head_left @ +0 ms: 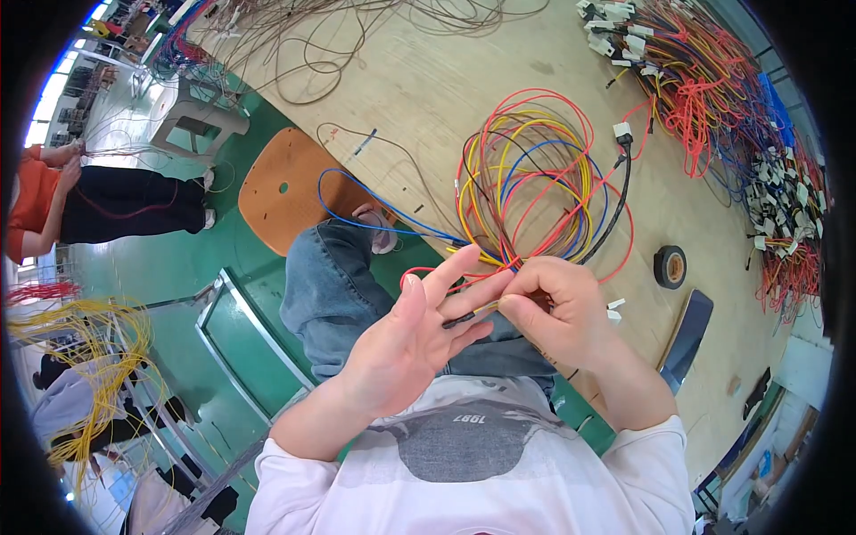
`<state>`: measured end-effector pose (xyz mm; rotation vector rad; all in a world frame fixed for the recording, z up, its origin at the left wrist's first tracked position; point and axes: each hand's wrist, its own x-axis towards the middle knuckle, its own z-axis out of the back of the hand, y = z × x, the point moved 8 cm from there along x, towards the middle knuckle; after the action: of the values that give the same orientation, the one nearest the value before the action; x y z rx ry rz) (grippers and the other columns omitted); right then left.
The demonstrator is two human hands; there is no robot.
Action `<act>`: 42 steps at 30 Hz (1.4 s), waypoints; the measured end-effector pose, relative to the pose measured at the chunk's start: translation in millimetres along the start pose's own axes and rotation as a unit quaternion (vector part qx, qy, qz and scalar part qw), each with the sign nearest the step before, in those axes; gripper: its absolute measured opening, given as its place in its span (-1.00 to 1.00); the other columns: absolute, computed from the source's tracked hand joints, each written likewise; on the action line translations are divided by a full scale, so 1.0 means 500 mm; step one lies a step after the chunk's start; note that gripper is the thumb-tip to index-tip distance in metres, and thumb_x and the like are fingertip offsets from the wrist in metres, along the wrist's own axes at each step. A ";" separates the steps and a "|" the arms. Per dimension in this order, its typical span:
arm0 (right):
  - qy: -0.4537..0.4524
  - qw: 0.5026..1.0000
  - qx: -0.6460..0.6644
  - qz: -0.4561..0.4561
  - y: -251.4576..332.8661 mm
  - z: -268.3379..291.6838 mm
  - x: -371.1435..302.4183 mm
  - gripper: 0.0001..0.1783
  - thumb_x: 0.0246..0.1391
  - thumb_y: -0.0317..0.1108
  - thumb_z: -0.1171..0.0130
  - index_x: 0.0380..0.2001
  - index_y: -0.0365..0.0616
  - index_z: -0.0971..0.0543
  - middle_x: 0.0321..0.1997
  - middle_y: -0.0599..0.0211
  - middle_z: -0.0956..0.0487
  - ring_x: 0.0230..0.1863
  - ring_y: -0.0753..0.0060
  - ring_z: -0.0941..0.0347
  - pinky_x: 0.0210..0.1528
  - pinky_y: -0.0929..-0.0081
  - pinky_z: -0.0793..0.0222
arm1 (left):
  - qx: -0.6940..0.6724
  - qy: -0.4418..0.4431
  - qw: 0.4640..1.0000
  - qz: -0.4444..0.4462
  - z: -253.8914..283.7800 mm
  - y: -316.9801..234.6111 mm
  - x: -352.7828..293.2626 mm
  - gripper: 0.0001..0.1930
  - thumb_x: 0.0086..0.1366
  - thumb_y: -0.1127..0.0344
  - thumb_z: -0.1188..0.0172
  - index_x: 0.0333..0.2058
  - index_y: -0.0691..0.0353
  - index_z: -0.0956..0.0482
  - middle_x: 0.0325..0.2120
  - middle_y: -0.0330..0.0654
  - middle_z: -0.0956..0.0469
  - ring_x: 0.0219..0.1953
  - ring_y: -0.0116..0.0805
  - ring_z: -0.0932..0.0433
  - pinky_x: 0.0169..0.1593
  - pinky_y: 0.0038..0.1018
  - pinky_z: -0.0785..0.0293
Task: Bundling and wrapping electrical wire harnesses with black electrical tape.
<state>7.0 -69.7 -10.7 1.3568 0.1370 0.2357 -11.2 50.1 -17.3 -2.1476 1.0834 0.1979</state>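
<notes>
A coiled wire harness (588,187) of red, yellow, blue, brown and black wires lies on the wooden table in front of me. My right hand (566,308) is at its near edge, thumb and forefinger pinched on a thin wire. A short black-ended piece (459,319) of wire runs from that pinch across the fingers of my left hand (415,330). The left fingers are stretched out and spread, with the thumb raised. Blue wires (392,211) loop off the coil to the left. A white connector (622,131) tops a black sleeved branch at the coil's right.
On the table are a black tape roll (670,267), a dark phone-like slab (687,339) and loose brown wires (334,67). Harnesses with white connectors pile up (704,98) at far right. An orange stool (283,189) and a metal frame (254,343) stand left; another person (116,201) works beyond.
</notes>
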 end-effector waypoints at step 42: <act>-0.014 0.999 -0.003 0.048 -0.008 -0.008 -0.005 -0.89 -0.25 -0.60 -0.12 -0.56 -0.24 -0.42 -0.58 0.32 -0.37 -0.59 0.50 -0.36 -0.57 0.60 -0.28 | 0.687 -0.073 0.664 -0.285 -0.023 -0.070 -0.030 -0.69 0.06 0.44 -0.16 -0.16 0.25 -0.48 -0.10 -0.06 -0.46 -0.05 -0.09 -0.44 0.03 -0.25 -0.28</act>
<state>4.1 -67.1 -15.4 1.3614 0.0484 0.2967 3.4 65.8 16.2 -0.8846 0.1434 -0.5841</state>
